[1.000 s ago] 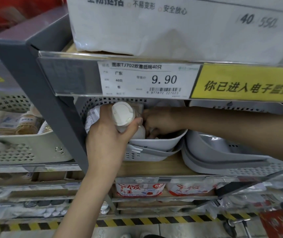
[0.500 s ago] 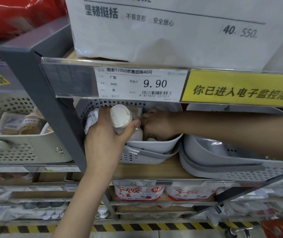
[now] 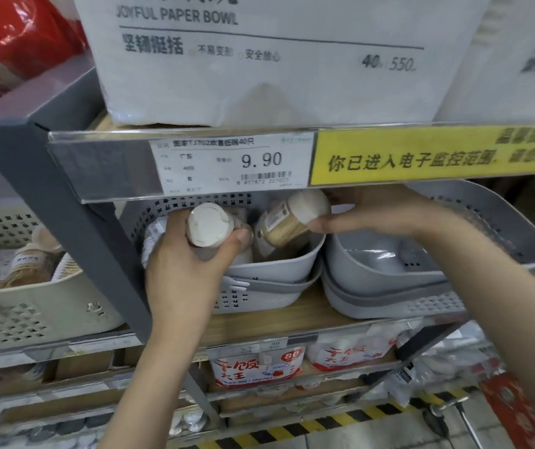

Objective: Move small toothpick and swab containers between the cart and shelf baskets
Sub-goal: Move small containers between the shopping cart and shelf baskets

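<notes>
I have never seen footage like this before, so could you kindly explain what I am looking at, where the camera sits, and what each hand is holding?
There is no machine here: a person wears a wide-angle camera on the head, looking forward and down at their own two bare hands in a shop aisle. The left hand grips a small white-capped container. The right hand pinches a toothpick container, tilted, above a small grey basket on a wooden shelf. A larger grey basket sits to its right. Above hangs a price tag reading 9.90, beside a yellow sign.
</notes>
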Demonstrator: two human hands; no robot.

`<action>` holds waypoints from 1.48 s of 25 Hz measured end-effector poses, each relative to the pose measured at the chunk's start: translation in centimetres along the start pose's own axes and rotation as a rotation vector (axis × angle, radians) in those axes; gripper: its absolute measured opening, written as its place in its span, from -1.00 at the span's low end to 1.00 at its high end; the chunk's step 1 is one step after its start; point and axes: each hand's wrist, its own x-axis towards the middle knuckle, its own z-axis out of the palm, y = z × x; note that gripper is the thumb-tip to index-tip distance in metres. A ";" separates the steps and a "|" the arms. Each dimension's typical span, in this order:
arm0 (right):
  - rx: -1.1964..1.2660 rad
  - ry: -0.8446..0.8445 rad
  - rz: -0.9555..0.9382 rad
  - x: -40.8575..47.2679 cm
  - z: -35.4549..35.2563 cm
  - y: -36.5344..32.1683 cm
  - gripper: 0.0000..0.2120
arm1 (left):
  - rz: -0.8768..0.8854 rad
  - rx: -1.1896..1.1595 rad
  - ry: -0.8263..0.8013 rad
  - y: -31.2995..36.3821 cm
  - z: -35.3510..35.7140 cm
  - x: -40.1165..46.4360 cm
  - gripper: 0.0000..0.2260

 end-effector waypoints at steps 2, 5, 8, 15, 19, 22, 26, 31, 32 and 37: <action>0.097 0.195 -0.085 -2.4 1.0 0.5 -0.60 | 0.019 -0.098 -0.006 0.0 -0.2 0.2 -0.49; 0.066 0.413 -0.163 -5.8 3.1 1.0 -0.59 | 0.054 -0.211 -0.042 0.7 0.1 -0.1 -0.53; -0.023 0.607 -0.192 -9.4 4.7 1.7 -0.56 | 0.141 -0.261 -0.124 2.1 0.7 -1.6 -0.60; 0.003 0.925 0.021 -23.5 4.8 4.5 -0.53 | 0.330 -0.510 -0.527 9.3 6.5 -9.9 -0.57; 0.114 1.149 0.236 -34.9 5.1 8.4 -0.59 | 0.232 -0.613 -0.881 14.3 13.4 -18.1 -0.60; 0.182 1.311 0.394 -42.9 5.2 11.2 -0.60 | 0.183 -0.606 -1.097 17.6 18.8 -24.8 -0.61; 0.266 1.488 0.570 -51.0 4.5 15.0 -0.56 | 0.148 -0.535 -1.262 20.8 25.6 -31.9 -0.58; 0.419 1.581 0.703 -55.1 2.1 20.5 -0.55 | 0.085 -0.434 -1.414 23.7 32.7 -35.9 -0.55; 0.441 1.604 0.711 -55.3 1.2 22.0 -0.59 | 0.067 -0.419 -1.423 24.2 34.7 -36.2 -0.53; 0.493 1.700 0.781 -55.6 -6.3 30.8 -0.60 | 0.011 -0.399 -1.499 27.3 47.1 -38.0 -0.56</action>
